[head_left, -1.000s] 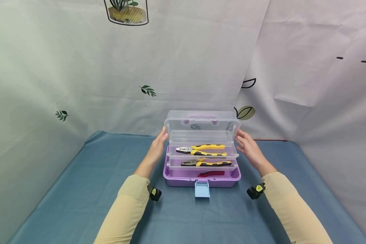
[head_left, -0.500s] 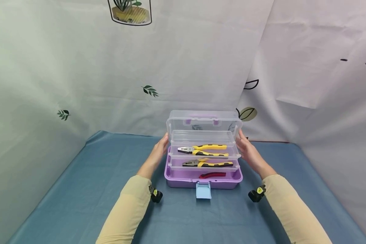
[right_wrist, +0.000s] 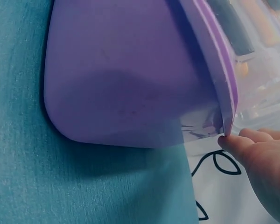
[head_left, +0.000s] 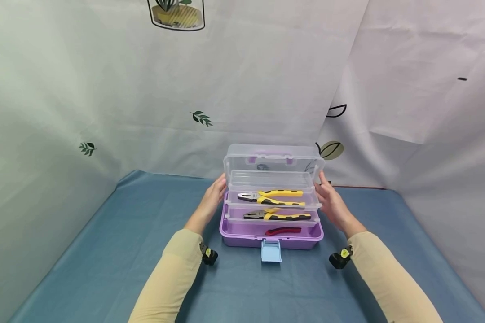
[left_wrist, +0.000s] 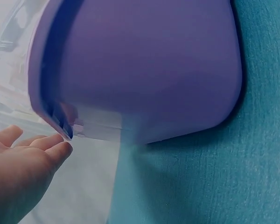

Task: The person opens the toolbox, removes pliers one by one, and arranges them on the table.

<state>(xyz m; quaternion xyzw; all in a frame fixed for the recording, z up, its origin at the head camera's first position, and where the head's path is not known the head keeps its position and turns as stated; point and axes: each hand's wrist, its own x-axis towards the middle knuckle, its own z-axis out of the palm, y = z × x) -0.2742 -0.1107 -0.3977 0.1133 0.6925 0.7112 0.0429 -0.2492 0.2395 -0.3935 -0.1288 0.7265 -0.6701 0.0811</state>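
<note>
Purple plastic forms the body of a toolbox (head_left: pixel 238 241), which stands on the blue cloth of the table (head_left: pixel 85 251) in the head view. Its clear lid (head_left: pixel 242 167) is raised at the back. Inside, two clear trays (head_left: pixel 232 216) are stepped one above the other; the upper pliers (head_left: pixel 283 193) lie in the higher one and the lower pliers (head_left: pixel 284 217) in the other, all with yellow and black handles. A red and black tool (head_left: pixel 283 231) lies on the bottom, and a pale blue latch (head_left: pixel 271 252) hangs down in front. The left hand (head_left: pixel 208 204) and the right hand (head_left: pixel 333 204) are at the two sides of the toolbox, with fingers extended and not curled round it. Behind is a white cloth (head_left: pixel 266 72) with printed leaves.

In the left wrist view, the fingertips (left_wrist: pixel 59 149) of the left hand reach the rear corner of the rim and seem to touch it.

In the right wrist view, a fingertip of the right hand touches the opposite rear corner. The shapes behind the clear plastic there are too blurred to name.
</note>
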